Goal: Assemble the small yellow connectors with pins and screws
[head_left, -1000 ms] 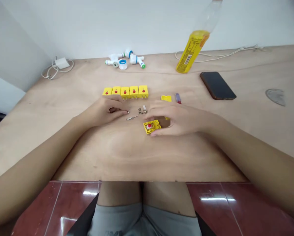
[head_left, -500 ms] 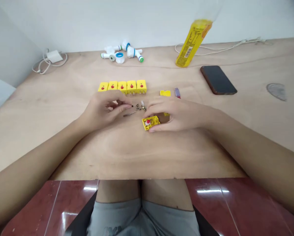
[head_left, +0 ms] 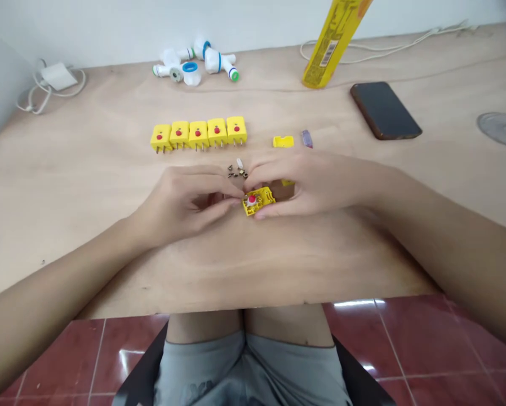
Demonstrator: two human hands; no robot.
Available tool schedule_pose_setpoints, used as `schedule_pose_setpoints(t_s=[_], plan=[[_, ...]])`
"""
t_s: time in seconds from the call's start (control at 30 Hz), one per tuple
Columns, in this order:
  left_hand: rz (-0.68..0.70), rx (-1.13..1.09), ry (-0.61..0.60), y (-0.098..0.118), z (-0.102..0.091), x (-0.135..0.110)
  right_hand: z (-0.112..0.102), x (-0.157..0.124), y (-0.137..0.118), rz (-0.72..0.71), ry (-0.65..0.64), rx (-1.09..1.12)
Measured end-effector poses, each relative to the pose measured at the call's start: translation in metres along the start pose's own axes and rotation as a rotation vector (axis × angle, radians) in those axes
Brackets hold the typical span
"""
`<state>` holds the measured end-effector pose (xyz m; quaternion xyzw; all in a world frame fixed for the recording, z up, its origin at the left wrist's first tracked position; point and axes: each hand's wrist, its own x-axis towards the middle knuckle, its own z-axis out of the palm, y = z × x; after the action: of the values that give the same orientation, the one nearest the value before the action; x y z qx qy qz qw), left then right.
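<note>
**Hands:** You had your hands together, close over the middle of the plywood table [head_left: 62,169], with the fingertips of both nearly meeting.

**Left hand:** Your left hand [head_left: 185,206] came in from the left, its fingertips at the housing's left edge. Whether they pinched anything, you could not tell from this view.

**Right hand:** Your right hand [head_left: 316,186] came in from the right, its fingers over the far edge and its thumb along the near edge, gripping the housing.

**Main piece:** The open yellow connector housing [head_left: 265,198], with its red button [head_left: 251,199] facing up, lay between your hands, just above the tabletop.

**Small parts:** Small metal parts [head_left: 235,172] and a small white piece [head_left: 239,163] lay just beyond your fingers.

**Far row:** Five closed yellow connectors [head_left: 198,134], each with a red dot, stood side by side farther away, left of centre.

**Right side:** A yellow cover piece [head_left: 283,141] and a small purple item [head_left: 306,138] lay beyond your right hand, with a black smartphone [head_left: 384,110] farther right.

**Far edge:** White plastic pipe fittings [head_left: 194,62] lay far left of a tilted yellow bottle [head_left: 333,48].
</note>
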<state>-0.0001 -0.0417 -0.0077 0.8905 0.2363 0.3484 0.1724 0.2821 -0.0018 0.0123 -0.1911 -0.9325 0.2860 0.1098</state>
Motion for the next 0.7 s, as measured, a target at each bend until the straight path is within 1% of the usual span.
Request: schedule_pose_setpoints(t_s=[0.07,0.2,0.3,0.47,0.57,0.7], plan=[[0.004,0.003,-0.016,0.0013,0.0012,0.0004,0.0001,-0.0002,0.0004,-0.008,0.007,0.007],[-0.045,0.002,-0.060,0.0010,-0.0003,0.0006,0.0002,-0.0010,0.0013,-0.018,0.019,-0.027],[-0.064,0.003,-0.095,0.0016,-0.0015,0.0011,0.0004,-0.0024,0.0002,0.003,0.025,-0.053],[-0.085,-0.002,-0.101,0.0039,-0.0010,0.0024,0.0010,-0.0036,-0.0014,0.042,0.031,-0.076],[-0.078,0.005,-0.103,0.0036,-0.0002,0.0030,0.0011,-0.0028,-0.0010,0.038,0.032,-0.093],[-0.034,0.025,-0.098,0.0016,0.0009,0.0037,0.0008,-0.0016,-0.0004,-0.014,0.064,-0.106]])
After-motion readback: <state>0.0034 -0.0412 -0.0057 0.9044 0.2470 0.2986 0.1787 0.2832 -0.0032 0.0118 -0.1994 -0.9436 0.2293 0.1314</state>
